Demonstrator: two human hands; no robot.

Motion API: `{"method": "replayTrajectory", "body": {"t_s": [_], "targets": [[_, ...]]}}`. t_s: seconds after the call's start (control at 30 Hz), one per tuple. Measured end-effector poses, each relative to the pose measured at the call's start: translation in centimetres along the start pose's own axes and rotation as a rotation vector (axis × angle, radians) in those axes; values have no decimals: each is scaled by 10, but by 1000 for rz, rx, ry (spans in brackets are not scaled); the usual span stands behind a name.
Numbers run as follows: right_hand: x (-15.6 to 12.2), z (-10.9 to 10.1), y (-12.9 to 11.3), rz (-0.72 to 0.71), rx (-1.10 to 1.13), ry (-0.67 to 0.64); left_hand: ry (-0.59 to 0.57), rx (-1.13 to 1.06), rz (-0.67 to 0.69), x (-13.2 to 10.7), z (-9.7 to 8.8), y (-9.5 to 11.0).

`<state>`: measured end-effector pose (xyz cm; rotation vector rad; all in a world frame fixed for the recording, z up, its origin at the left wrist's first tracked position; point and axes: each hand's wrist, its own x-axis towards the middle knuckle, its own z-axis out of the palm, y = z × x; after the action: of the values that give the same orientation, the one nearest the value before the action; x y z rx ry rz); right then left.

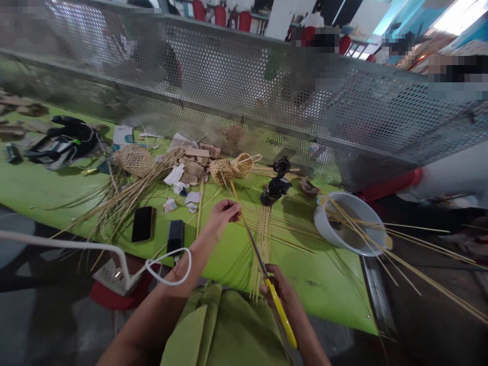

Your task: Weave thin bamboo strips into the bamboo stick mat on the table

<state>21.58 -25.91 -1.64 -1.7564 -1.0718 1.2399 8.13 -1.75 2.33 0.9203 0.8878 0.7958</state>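
Note:
My left hand point(225, 212) is pinched shut on a thin bamboo strip point(235, 198) that rises toward the small woven baskets point(232, 168). My right hand point(281, 291) grips yellow-handled scissors point(277, 302); their blades point(256, 249) point up along that strip. Under both hands a bundle of bamboo strips point(263, 239) lies crossed on the green table point(229, 254). A black weight-like object point(275, 187) stands on the far end of the strips.
A white bowl point(348, 223) with long strips soaking stands at the right. A phone point(142, 223) and black power bank point(175, 235) with white cable lie left. A larger basket point(134, 160), wood blocks and loose straw lie beyond. Behind runs a perforated metal screen point(267, 91), with people past it.

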Motion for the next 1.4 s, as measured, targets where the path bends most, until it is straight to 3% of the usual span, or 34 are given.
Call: {"method": "replayTrajectory", "body": {"t_s": [0.37,0.73,0.97,1.23,1.4], "targets": [[-4,12,-18,-86,-10,121,39,-23,13,-6,8,-12],[4,14,-4,-5,139,50,46,-51,34,-3,6,-15],[4,14,-16,31,130,29,72,-60,19,-4,4,-17],[4,9,-26,-68,77,18,43,-30,25,-9,7,-16],[3,14,-29,-16,163,28,53,-50,7,-9,7,-19]]}}
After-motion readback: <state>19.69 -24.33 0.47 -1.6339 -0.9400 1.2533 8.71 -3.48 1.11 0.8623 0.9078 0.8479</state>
